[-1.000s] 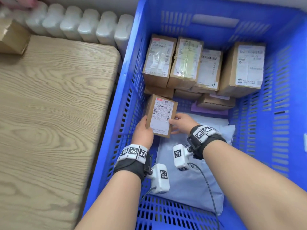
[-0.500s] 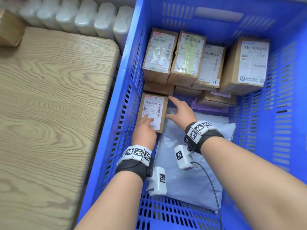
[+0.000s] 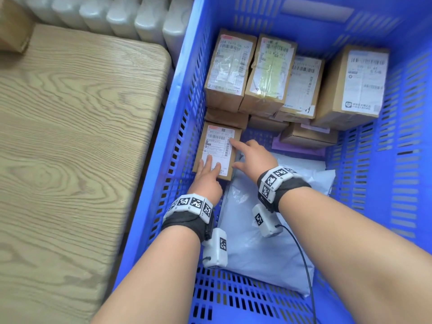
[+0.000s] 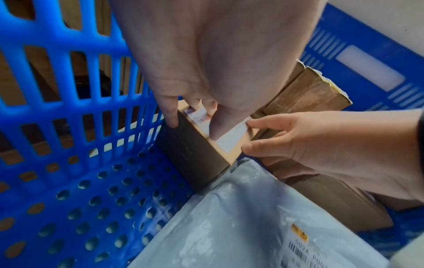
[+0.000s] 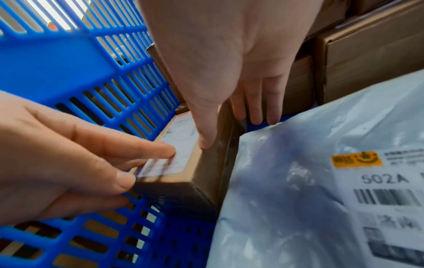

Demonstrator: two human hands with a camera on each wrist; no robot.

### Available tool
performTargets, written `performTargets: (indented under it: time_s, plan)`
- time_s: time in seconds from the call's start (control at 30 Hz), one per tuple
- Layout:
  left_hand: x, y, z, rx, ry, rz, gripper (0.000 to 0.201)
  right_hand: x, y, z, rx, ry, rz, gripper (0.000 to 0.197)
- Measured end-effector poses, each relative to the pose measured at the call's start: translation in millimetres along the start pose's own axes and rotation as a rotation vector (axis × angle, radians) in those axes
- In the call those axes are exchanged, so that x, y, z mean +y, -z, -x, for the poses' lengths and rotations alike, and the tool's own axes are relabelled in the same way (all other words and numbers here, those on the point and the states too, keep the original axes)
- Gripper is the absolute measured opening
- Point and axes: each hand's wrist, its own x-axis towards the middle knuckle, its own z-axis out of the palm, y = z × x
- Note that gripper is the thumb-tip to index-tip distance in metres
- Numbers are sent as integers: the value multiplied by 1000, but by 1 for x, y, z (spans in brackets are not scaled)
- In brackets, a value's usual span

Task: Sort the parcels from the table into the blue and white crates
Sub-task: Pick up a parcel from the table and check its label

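A small cardboard box (image 3: 216, 150) with a white label lies flat on the floor of the blue crate (image 3: 161, 164), against its left wall. My left hand (image 3: 209, 166) rests straight fingers on the near end of the label. My right hand (image 3: 236, 155) touches the label with its index finger, its thumb at the box's right edge. In the left wrist view my left hand (image 4: 195, 125) lies on the box (image 4: 195, 163). The right wrist view shows the other fingers (image 5: 254, 108) of my right hand reaching down beside the box (image 5: 201, 183).
A grey poly mailer (image 3: 257, 249) lies to the right of the box. Several labelled cardboard boxes (image 3: 268, 76) are stacked at the crate's far end, with a purple flat parcel (image 3: 299, 148) below them. Left of the crate is a wooden table (image 3: 70, 160) with one box (image 3: 11, 26).
The box was held up in both hands a second ago. It now lies flat by the crate's left wall. Both hands have let go and touch its top with straight fingers.
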Motion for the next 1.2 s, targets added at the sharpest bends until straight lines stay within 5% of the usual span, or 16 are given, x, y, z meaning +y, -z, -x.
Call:
performTargets:
  time_s: [0.43,0.83,1.03,1.2]
  plan:
    - [41,35,54,136,6,84,58,-5,43,66,53,-33,-79,58]
    - [86,85,178,474,-253,114,53,-60,126,163,233,60,-64,51]
    - [60,123,241,582,-322,159,50,-114,144,216,362,88,-70,50]
    - [-10,147,292,576,-312,152,51,-177,130,253,448,98,-68,48]
